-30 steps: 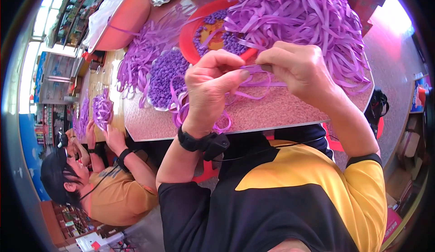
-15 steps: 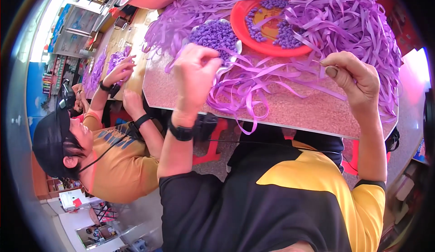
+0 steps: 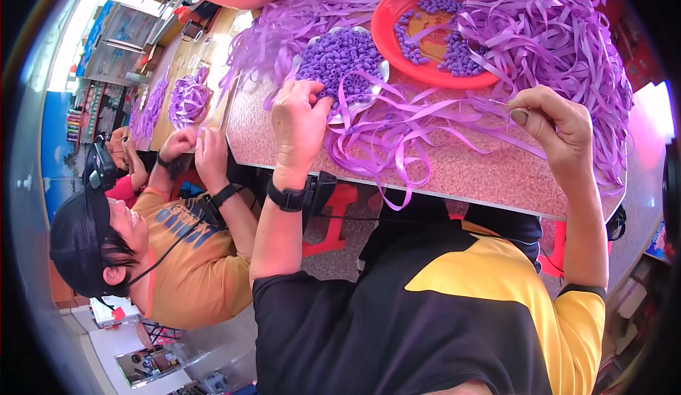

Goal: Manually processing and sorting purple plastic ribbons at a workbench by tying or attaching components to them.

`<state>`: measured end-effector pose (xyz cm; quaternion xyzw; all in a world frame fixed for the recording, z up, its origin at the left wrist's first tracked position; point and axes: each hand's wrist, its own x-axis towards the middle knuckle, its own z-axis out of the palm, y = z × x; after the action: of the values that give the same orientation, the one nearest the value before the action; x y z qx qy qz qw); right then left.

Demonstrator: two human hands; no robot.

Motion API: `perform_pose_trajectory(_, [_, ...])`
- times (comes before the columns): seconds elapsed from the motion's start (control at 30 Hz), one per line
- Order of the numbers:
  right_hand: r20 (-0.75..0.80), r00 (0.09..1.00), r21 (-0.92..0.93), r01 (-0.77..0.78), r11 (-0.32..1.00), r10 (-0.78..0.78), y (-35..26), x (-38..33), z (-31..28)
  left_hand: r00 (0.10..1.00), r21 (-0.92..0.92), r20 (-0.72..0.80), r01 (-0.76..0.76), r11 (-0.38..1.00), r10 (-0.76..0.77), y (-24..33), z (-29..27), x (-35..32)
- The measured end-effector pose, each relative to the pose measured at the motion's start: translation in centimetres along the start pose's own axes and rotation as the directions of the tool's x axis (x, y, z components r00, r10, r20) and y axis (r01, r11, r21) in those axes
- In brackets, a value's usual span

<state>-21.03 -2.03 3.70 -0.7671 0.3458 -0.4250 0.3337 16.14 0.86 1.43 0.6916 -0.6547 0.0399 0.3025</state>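
Observation:
My left hand (image 3: 299,131) hangs at the near edge of a white scalloped plate (image 3: 384,75) heaped with purple beads (image 3: 342,60). Its fingers are bent and drawn together; what they hold, if anything, is hidden. Farther right, my right hand (image 3: 558,122) pinches a thin needle-like tool (image 3: 499,102) between thumb and forefinger, its tip pointing left. Between both hands, loose purple ribbons (image 3: 401,136) lie in loops on the pinkish table, some hanging over its front edge.
A red round tray (image 3: 386,36) with more beads stands behind. Large piles of purple ribbon (image 3: 550,33) cover the right and back left of the table. At left, a co-worker in an orange shirt (image 3: 191,267) sits at a wooden table with ribbon bundles (image 3: 189,100).
My left hand has shifted slightly left and down, its fingers now beside the bead plate. My right hand keeps its pinch. The co-worker's hands have come together near the table's edge.

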Motion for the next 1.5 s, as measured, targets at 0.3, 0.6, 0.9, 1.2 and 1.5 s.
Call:
perform_pose_trajectory(0.3, [0.002,0.999,-0.02,0.046,0.999,-0.046,-0.6,-0.1,-0.2,0.996,-0.125,-0.064,0.053,0.991,-0.061,-0.4,0.4,0.5])
perform_pose_trajectory(0.6, [-0.013,0.998,-0.027,0.062,0.998,-0.062,-0.9,-0.2,-0.3,1.0,0.062,0.01,-0.007,0.998,0.006,0.0,0.3,0.6])
perform_pose_trajectory(0.9, [-0.02,0.996,-0.034,0.09,0.995,-0.09,-0.7,-0.2,-0.2,0.991,-0.195,-0.119,0.045,0.98,-0.069,-0.5,0.8,0.9])
perform_pose_trajectory(1.2, [-0.046,0.992,-0.026,0.114,0.993,-0.116,-0.7,-0.3,-0.3,0.998,-0.092,-0.013,0.056,0.994,-0.057,0.2,-0.5,0.5])
perform_pose_trajectory(1.5, [-0.047,0.991,-0.028,0.123,0.992,-0.125,-0.6,-0.1,0.0,1.0,0.097,0.017,0.009,0.995,-0.01,0.1,0.5,0.5])
